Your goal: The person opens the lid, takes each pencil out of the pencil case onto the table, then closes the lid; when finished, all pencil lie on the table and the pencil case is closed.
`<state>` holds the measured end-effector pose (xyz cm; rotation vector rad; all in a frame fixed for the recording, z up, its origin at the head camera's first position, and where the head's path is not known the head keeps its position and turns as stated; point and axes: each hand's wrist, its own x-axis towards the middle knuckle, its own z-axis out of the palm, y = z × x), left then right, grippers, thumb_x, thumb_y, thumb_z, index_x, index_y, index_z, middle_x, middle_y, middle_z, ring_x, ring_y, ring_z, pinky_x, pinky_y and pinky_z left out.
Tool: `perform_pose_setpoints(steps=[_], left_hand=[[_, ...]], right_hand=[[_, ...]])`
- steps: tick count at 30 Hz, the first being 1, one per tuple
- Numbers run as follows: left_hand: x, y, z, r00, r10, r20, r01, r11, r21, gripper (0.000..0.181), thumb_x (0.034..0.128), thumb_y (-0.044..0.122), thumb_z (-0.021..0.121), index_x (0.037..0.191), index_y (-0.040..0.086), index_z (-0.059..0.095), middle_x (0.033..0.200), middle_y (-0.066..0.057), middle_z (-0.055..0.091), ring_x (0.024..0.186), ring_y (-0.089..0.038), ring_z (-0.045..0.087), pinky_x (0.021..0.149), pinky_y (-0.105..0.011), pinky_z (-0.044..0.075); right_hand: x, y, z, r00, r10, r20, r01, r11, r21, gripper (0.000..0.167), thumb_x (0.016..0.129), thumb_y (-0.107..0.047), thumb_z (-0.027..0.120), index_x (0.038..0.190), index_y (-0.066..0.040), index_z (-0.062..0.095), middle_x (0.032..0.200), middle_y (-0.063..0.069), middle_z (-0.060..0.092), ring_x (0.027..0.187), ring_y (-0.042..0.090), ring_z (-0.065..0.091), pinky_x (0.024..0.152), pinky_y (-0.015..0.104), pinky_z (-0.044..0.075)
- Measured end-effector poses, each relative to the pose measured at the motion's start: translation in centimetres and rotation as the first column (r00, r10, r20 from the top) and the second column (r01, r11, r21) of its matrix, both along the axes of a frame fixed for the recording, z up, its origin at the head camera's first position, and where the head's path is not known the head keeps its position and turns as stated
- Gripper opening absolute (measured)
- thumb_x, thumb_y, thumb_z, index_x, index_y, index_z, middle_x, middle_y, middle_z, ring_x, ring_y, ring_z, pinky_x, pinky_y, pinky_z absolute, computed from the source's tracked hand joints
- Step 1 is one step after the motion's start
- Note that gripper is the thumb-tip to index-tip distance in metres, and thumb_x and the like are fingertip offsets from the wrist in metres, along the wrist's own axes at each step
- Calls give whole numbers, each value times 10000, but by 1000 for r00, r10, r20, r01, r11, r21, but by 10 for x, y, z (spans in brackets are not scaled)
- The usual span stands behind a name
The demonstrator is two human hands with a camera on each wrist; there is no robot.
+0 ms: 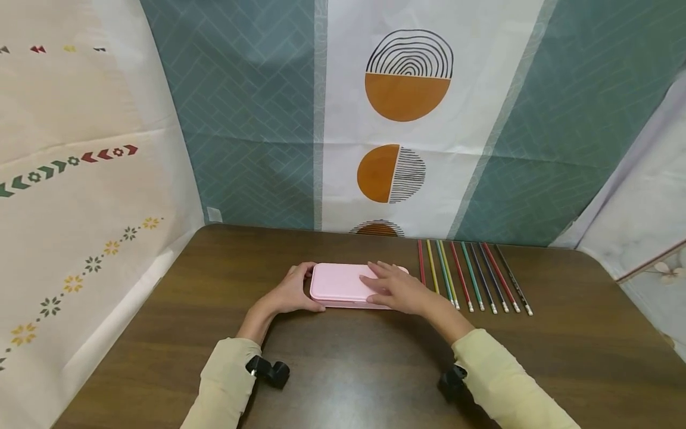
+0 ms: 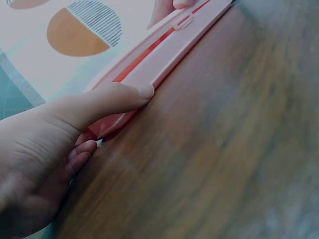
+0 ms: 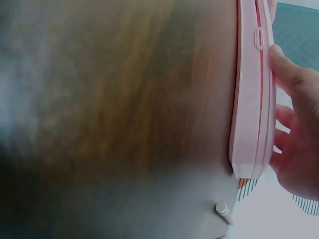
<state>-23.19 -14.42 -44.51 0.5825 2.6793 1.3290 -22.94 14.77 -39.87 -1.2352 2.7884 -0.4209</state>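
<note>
A pink pencil case (image 1: 340, 282) lies flat on the table, its lid down over its base. My left hand (image 1: 289, 292) grips the case's left end, thumb along the front side and fingers round toward the back. On top of the lid, toward its right end, my right hand (image 1: 399, 289) rests with fingers spread. In the left wrist view, a reddish seam runs along the front of the case (image 2: 164, 55) beside a small clasp (image 2: 184, 22). The right wrist view shows the same clasp (image 3: 258, 39) and my right thumb touching the lid. The inside of the case is hidden.
Several pencils (image 1: 476, 277) in mixed colours lie in a row right of the case, eraser ends toward me. Patterned cloth (image 1: 257, 119) hangs behind the brown table (image 1: 343, 369) and at both sides. A black wrist camera (image 1: 268, 370) sits on each sleeve.
</note>
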Motion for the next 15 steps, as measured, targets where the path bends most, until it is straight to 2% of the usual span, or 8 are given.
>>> perform_pose_setpoints(steps=[15], left_hand=[[0,-1,3,1000,-6,12,6,1000,-8,980,596,246,912,1364,-66,389,1215,-168,484,1138,-305,413,952,-455,379]], right_hand=[[5,0,4,1000,2,-19,-1,998,69,554,947,-344,603,1427,-97,482,1496,215,343,1374,425,281,1075,570,224]])
